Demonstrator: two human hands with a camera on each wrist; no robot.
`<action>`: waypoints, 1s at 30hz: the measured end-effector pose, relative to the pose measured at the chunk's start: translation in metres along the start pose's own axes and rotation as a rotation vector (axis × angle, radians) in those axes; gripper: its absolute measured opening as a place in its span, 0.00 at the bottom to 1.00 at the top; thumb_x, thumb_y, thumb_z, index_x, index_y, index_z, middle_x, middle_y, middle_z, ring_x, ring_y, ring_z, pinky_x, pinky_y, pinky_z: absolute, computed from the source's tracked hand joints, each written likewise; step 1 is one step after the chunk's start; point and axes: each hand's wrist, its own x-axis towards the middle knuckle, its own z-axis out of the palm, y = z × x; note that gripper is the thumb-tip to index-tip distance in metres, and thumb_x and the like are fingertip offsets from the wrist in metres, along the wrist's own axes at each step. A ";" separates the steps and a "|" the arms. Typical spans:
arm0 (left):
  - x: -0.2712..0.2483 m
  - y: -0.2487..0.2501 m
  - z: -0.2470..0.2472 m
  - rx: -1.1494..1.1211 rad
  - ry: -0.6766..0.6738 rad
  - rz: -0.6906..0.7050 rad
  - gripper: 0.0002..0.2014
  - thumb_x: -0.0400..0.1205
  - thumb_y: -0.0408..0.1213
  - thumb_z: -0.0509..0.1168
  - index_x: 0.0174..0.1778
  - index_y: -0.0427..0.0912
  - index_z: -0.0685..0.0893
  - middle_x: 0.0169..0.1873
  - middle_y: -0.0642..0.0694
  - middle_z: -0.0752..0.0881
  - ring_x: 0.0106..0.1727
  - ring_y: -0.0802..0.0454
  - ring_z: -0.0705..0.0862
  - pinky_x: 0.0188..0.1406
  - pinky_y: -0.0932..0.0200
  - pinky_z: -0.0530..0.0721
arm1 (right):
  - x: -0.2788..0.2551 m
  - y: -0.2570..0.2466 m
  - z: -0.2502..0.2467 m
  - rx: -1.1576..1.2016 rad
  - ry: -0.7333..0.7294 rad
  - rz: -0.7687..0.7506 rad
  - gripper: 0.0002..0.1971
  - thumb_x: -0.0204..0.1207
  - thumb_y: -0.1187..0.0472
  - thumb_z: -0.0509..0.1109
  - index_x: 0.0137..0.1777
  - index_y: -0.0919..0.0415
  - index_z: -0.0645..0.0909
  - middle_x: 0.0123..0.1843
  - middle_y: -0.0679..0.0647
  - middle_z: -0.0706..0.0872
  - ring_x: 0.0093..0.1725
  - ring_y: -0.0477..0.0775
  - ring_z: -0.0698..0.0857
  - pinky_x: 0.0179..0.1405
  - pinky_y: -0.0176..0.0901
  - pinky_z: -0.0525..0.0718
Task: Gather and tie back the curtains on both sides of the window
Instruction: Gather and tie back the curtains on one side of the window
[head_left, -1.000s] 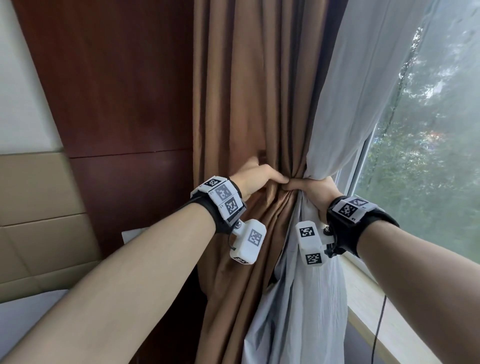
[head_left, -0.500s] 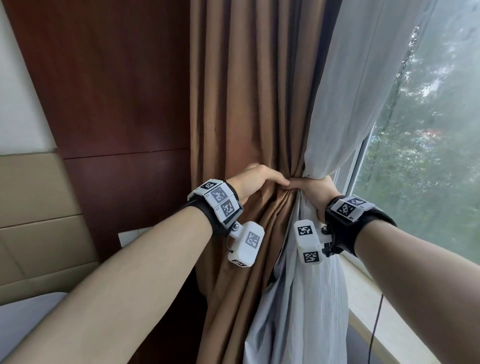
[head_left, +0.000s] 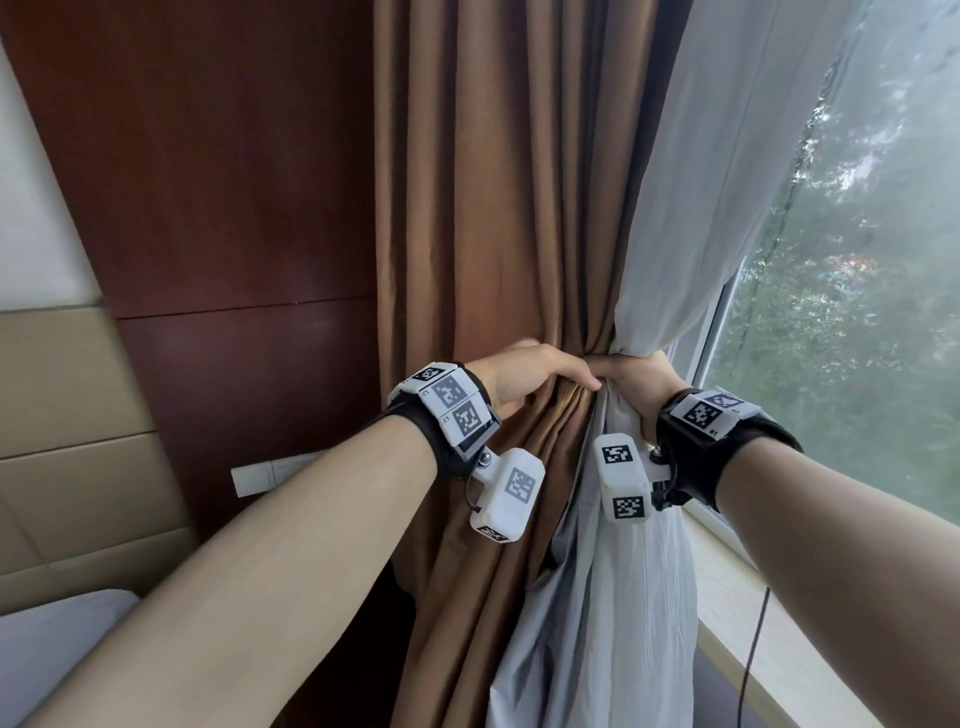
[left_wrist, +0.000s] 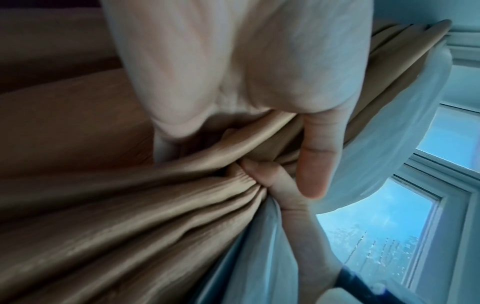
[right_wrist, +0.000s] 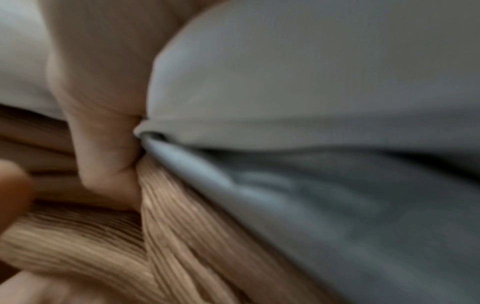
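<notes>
A brown curtain (head_left: 493, 208) and a white sheer curtain (head_left: 701, 182) hang left of the window, gathered into one bundle at waist height. My left hand (head_left: 545, 371) grips the brown folds from the left, its thumb across the front. From the right, my right hand (head_left: 631, 379) clasps the sheer and the bundle, and the two hands touch. In the left wrist view my left thumb (left_wrist: 314, 164) lies over the bunched brown curtain (left_wrist: 130, 226), next to a right-hand finger (left_wrist: 270, 179). The blurred right wrist view shows the sheer (right_wrist: 311, 82) and brown cloth (right_wrist: 182, 236) squeezed together. No tie-back is visible.
A dark wood wall panel (head_left: 208, 208) and a padded beige headboard (head_left: 62, 441) stand to the left, with a white bed corner (head_left: 41, 649) below. The window glass (head_left: 857, 312) is on the right. A black cable (head_left: 753, 649) hangs over the pale sill (head_left: 805, 623).
Both hands keep their grip on the gathered bundle at the same spot. Only the view has shifted slightly.
</notes>
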 end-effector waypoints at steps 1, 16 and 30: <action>0.003 0.000 0.000 0.021 0.012 0.005 0.18 0.71 0.30 0.79 0.51 0.39 0.79 0.57 0.35 0.87 0.61 0.42 0.85 0.71 0.45 0.81 | -0.001 0.000 -0.001 0.014 0.046 0.053 0.20 0.77 0.69 0.79 0.68 0.74 0.84 0.51 0.58 0.88 0.59 0.65 0.90 0.50 0.49 0.86; 0.050 -0.012 -0.039 -0.146 0.331 0.100 0.58 0.39 0.38 0.74 0.75 0.44 0.72 0.67 0.38 0.85 0.69 0.36 0.85 0.64 0.37 0.84 | -0.002 -0.001 -0.006 0.098 0.071 -0.010 0.21 0.60 0.75 0.86 0.52 0.61 0.87 0.57 0.61 0.94 0.57 0.65 0.93 0.66 0.64 0.89; -0.002 -0.002 -0.009 0.282 0.057 0.047 0.43 0.59 0.40 0.84 0.71 0.40 0.77 0.70 0.47 0.82 0.73 0.50 0.78 0.78 0.50 0.76 | 0.005 0.004 0.008 0.115 0.050 -0.101 0.22 0.63 0.68 0.88 0.59 0.60 0.91 0.55 0.52 0.96 0.54 0.51 0.95 0.56 0.45 0.90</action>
